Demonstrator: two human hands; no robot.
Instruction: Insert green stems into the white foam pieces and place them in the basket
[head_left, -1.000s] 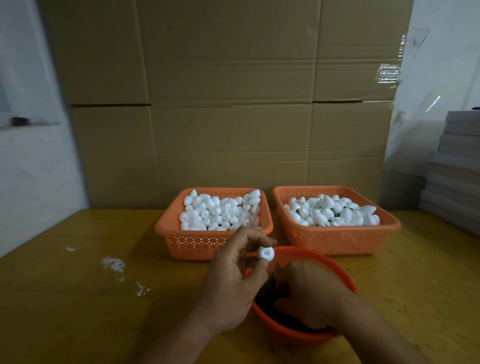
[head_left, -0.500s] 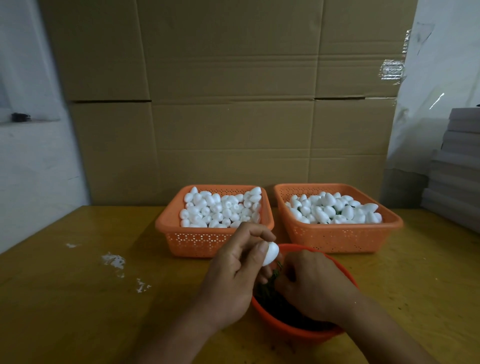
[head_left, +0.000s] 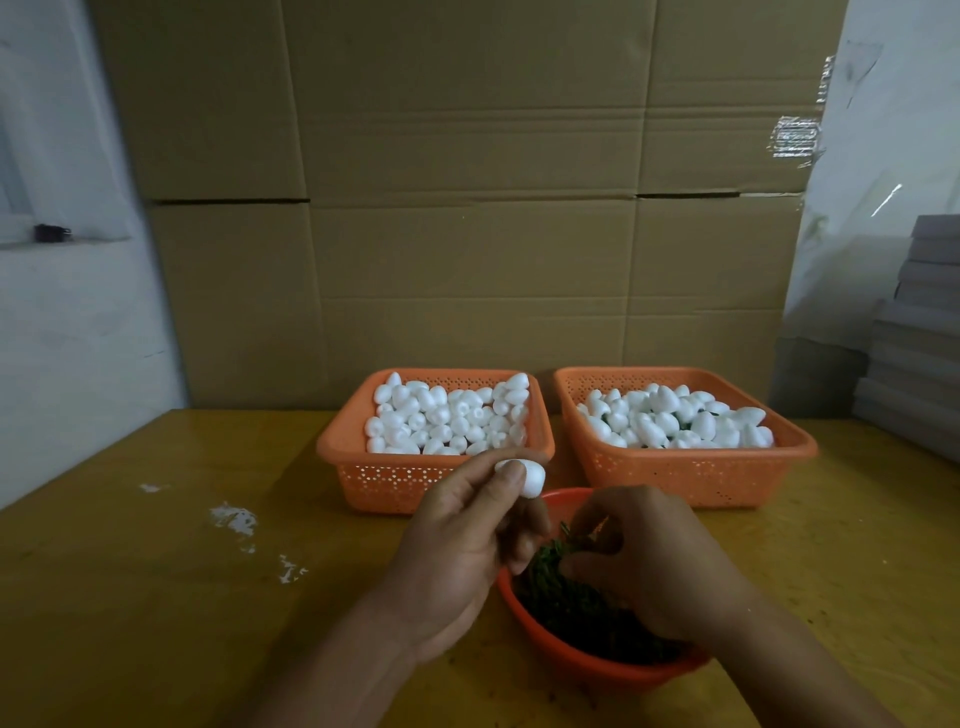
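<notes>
Nearest, the right hand (head_left: 654, 566) digs into the stems (head_left: 566, 597) in the round bowl (head_left: 582, 662), fingers curled among them; whether one is pinched I cannot tell. Just left and above, the left hand (head_left: 467, 540) pinches a foam piece (head_left: 531, 477) between thumb and fingertips, long axis tilted down-right toward the bowl. Beyond stand the left basket (head_left: 415, 480) and right basket (head_left: 691, 478).

The left hand (head_left: 457, 551) pinches a white foam piece (head_left: 531, 478); beside it, the right hand (head_left: 649, 566) reaches into green stems (head_left: 561, 597) in the red bowl (head_left: 571, 660).
</notes>
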